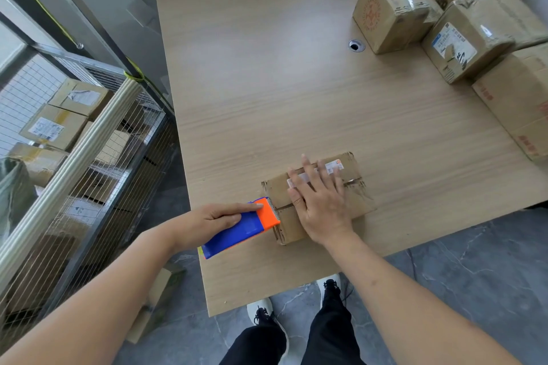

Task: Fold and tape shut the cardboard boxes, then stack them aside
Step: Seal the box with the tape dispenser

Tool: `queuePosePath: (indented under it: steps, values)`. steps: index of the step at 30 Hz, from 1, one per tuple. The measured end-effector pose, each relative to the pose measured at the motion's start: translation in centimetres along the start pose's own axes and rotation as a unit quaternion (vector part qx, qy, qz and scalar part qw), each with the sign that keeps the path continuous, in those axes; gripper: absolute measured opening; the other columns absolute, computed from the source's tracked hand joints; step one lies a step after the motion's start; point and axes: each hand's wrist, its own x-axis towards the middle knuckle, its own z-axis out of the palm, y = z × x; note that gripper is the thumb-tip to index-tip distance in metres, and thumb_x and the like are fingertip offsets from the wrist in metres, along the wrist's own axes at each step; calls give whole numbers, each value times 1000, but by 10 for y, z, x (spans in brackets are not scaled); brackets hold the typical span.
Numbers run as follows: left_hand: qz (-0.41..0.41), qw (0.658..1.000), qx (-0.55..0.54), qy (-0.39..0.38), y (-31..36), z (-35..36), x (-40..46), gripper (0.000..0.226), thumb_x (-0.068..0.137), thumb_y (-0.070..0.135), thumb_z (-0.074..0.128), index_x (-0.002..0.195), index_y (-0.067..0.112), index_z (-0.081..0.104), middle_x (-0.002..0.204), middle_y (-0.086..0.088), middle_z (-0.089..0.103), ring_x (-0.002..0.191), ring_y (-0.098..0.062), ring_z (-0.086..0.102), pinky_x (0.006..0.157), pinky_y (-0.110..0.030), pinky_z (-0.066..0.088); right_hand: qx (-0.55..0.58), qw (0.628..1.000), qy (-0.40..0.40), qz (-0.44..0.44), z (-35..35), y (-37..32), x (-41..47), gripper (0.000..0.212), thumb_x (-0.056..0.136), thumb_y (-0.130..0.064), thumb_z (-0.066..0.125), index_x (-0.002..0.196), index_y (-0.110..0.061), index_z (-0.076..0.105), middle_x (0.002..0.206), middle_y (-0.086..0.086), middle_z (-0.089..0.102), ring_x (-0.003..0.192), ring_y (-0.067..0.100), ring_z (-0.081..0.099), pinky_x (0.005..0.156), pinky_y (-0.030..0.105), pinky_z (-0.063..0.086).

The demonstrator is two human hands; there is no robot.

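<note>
Done: taped boxes (394, 12) were stacked far right.
Left: box (355, 201) was pressed by flat right hand (320, 201); tape dispenser (243, 228) was gripped by left hand (213, 222); seam untaped.

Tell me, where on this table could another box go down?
The wide bare stretch of table between the left edge and the taped boxes is free. The right side is crowded with boxes; the near edge holds the box under the right hand.
</note>
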Motion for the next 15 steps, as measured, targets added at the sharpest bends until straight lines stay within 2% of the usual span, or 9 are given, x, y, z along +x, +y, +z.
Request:
queuePosePath:
  steps: [3, 8, 15]
  values:
    - [12, 1000, -20, 2, -5, 2, 3, 44, 111, 26, 42, 136, 62, 52, 146, 33, 48, 136, 8, 42, 122, -35, 29, 3, 1000, -5, 1, 5, 0, 2, 51, 108, -54, 26, 153, -38, 43, 165, -6, 33, 156, 27, 20, 127, 49, 8]
    - [19, 998, -54, -12, -15, -4, 1, 44, 111, 25, 41, 138, 58, 53, 146, 31, 49, 137, 4, 44, 121, -38, 31, 32, 998, 50, -7, 12, 3, 11, 40, 108, -45, 39, 139, -31, 60, 145, -3, 56, 150, 29, 34, 126, 47, 18]
    - [38, 998, -35, -35, -24, -10, -2, 47, 111, 23, 41, 141, 59, 48, 148, 35, 45, 140, 7, 39, 123, -36, 28, 44, 996, 75, -21, 19, 6, 14, 36, 108, -43, 45, 136, -29, 63, 144, -1, 56, 150, 29, 35, 124, 48, 24]
